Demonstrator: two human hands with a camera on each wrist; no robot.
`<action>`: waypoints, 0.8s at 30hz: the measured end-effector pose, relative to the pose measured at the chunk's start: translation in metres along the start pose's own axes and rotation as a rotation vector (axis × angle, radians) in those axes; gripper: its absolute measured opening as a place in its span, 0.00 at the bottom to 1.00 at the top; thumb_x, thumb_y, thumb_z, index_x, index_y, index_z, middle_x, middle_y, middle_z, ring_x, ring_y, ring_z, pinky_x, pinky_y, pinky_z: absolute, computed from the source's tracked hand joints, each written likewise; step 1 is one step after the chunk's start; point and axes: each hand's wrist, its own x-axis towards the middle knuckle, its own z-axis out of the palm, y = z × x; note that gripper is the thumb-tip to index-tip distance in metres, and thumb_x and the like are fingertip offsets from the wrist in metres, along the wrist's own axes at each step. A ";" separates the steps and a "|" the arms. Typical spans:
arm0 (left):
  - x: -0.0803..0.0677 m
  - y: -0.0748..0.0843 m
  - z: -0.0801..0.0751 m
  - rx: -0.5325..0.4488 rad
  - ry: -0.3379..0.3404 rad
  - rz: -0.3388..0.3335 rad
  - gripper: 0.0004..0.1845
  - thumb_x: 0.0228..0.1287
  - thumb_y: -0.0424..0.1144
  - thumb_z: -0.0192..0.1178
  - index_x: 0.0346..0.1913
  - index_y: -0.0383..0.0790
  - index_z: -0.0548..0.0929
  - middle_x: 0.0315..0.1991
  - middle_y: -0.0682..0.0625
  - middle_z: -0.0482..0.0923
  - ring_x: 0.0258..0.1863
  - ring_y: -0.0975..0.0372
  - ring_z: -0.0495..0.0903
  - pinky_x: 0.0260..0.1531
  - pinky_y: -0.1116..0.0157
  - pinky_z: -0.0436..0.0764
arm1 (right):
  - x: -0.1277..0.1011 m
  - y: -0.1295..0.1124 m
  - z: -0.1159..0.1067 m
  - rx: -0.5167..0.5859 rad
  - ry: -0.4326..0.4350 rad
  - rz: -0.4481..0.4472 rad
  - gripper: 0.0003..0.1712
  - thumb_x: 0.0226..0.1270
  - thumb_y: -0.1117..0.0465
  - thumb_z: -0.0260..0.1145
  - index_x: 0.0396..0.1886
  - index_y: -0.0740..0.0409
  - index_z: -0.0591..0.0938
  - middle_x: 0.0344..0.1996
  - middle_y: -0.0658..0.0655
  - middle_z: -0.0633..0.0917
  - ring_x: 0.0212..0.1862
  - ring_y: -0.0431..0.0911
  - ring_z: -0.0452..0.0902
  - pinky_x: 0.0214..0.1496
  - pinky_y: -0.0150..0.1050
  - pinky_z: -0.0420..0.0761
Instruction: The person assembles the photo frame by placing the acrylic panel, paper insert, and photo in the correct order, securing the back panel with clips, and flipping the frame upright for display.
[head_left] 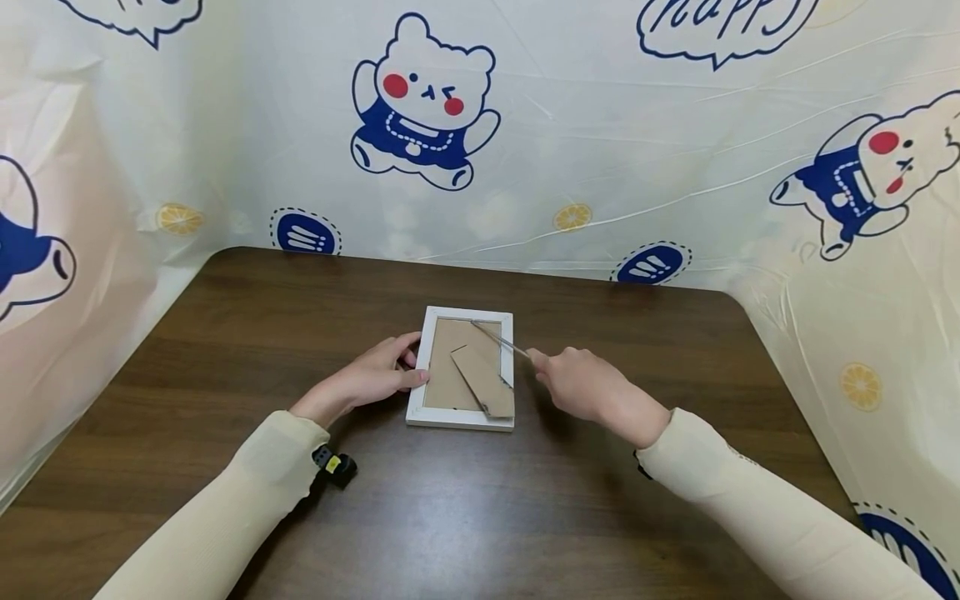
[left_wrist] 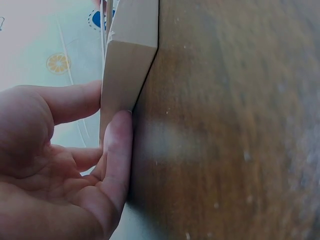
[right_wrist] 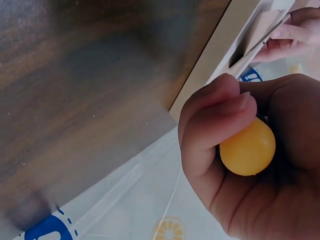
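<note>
The right hand (head_left: 581, 385) curls tight around a tool with a yellow handle (right_wrist: 248, 146); its thin metal tip pokes the frame's back. The left hand (head_left: 378, 377), fingers straight, presses the white picture frame (head_left: 420, 379) so it stays put, face down mid-picture on the brown table (head_left: 225, 350).

Dark wooden table (head_left: 225, 350), bear-print curtain (head_left: 600, 125)

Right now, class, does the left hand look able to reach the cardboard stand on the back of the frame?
Probably yes. The left hand rests against the left edge of the frame, the cardboard stand lies uncovered just beyond, and the tool in the right hand crosses only the far corner.
</note>
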 end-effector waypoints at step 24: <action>0.001 0.000 0.001 0.012 0.017 0.018 0.41 0.77 0.42 0.63 0.84 0.35 0.56 0.56 0.38 0.69 0.47 0.53 0.77 0.46 0.61 0.78 | -0.004 -0.017 0.016 -0.068 0.055 0.054 0.20 0.80 0.65 0.63 0.67 0.64 0.77 0.16 0.58 0.74 0.18 0.47 0.70 0.18 0.41 0.75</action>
